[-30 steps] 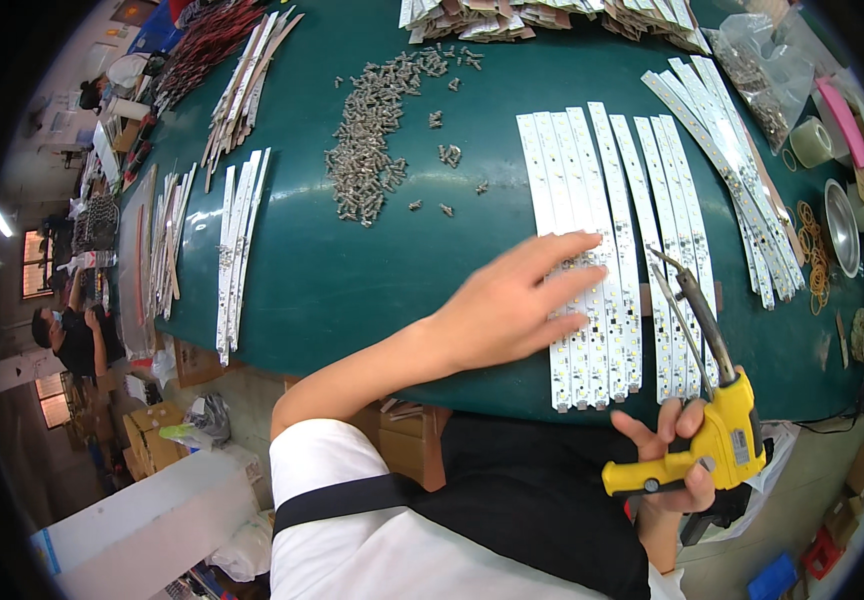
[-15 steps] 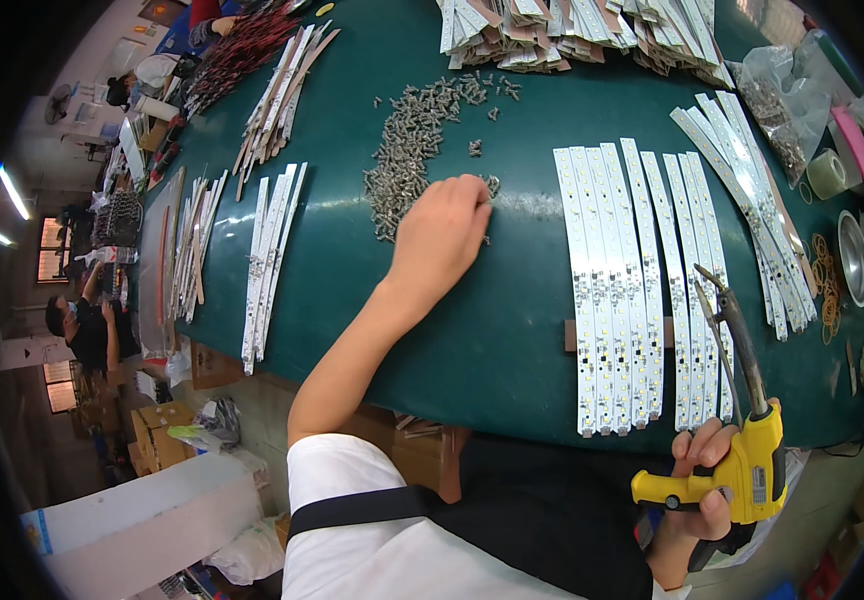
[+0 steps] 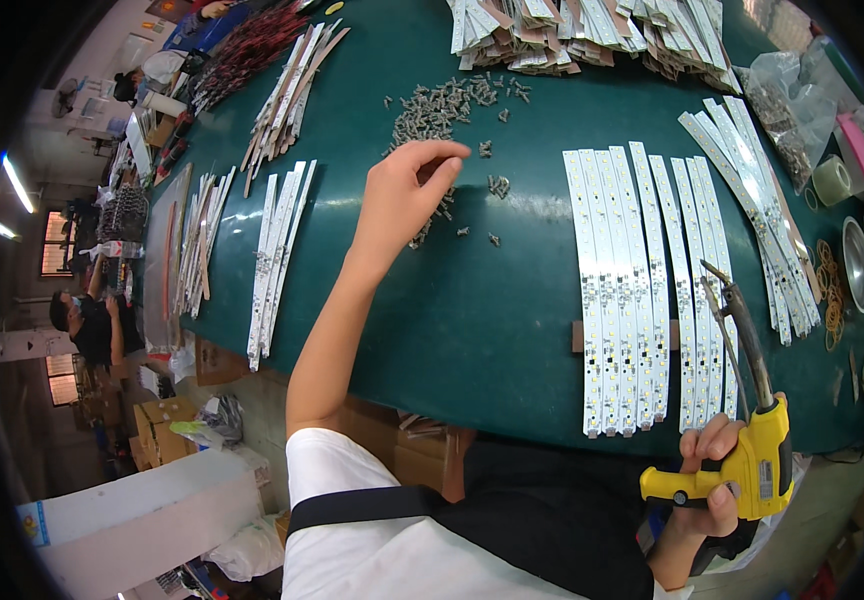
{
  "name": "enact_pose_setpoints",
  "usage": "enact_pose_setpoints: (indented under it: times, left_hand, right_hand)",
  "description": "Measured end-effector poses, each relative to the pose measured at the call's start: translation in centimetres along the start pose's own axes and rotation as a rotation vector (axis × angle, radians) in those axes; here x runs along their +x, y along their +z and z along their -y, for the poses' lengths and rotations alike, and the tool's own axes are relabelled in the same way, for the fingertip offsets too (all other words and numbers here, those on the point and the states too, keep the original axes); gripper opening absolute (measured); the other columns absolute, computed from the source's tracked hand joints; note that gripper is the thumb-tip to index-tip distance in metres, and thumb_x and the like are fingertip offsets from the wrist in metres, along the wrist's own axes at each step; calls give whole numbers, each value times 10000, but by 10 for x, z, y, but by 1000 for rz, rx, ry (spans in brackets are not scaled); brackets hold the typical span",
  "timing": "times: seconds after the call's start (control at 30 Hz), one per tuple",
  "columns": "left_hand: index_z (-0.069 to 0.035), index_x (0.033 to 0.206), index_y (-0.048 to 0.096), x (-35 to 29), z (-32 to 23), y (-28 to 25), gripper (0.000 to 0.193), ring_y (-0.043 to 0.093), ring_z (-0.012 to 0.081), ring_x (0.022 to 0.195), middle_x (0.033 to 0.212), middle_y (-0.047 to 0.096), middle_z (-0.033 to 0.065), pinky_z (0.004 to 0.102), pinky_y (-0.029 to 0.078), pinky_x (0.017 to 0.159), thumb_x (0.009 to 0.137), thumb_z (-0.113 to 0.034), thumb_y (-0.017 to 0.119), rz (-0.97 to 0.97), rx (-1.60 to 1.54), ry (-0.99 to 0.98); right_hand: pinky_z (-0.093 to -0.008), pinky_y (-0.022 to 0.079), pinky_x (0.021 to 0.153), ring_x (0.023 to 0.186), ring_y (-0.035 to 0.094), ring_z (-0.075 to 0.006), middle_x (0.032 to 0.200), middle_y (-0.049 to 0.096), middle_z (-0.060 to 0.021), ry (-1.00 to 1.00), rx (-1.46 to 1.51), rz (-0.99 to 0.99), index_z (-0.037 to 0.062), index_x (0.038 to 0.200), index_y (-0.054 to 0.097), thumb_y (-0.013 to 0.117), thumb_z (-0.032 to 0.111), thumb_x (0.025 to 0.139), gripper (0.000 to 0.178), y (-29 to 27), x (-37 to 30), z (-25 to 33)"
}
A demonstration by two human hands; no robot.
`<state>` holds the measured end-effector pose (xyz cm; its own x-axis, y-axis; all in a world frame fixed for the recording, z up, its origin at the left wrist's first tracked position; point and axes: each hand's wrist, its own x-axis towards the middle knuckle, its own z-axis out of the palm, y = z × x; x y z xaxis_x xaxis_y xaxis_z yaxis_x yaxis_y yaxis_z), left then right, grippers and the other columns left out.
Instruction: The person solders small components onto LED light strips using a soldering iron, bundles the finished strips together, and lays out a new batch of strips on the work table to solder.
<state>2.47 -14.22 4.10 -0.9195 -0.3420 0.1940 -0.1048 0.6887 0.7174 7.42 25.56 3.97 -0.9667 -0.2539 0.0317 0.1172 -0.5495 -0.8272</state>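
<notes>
My left hand (image 3: 404, 200) hovers over the lower part of a heap of small grey metal parts (image 3: 432, 112), too small to name surely. Its thumb and forefinger come together in a pinch; anything between them is too small to make out. A yellow soldering gun (image 3: 764, 462) is gripped by my right hand (image 3: 710, 480) at the table's near edge. The gun's dark tip and thin side tube point up across the right end of a row of white LED strip boards (image 3: 617, 300), laid side by side with chips facing up.
More LED strips (image 3: 752, 215) lie fanned at right, with a large pile (image 3: 552, 30) at the back. Narrow bundles (image 3: 277, 260) lie at left. Rubber bands (image 3: 830, 300), a metal bowl (image 3: 856, 265) and a tape roll (image 3: 831, 182) sit at right. Another person (image 3: 97, 320) is far left.
My left hand has drawn back leftward and up off the small parts, showing a few loose ones on the table. My right hand still holds the soldering gun, nearly unmoved.
</notes>
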Motion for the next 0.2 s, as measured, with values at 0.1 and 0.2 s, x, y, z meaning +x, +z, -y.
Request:
enact_pose_setpoints:
  times: [0.1,0.2]
  left_hand:
    - [-5,1103,649,-8,-16,14,224,619,86,818,931,683,52,238,501,743,896,-70,593,187,-324,-79]
    - [-32,1341,456,-35,-36,37,470,638,120,850,953,686,79,253,506,799,889,-53,587,414,-571,-117]
  right_hand:
    - [-344,441,722,849,445,-185,935,484,-101,52,-50,6,-8,1463,154,669,192,700,942,0,-3,3]
    - [-370,478,761,888,474,-203,971,509,-118,192,-77,0,-3,1477,121,663,206,700,970,1,-7,5]
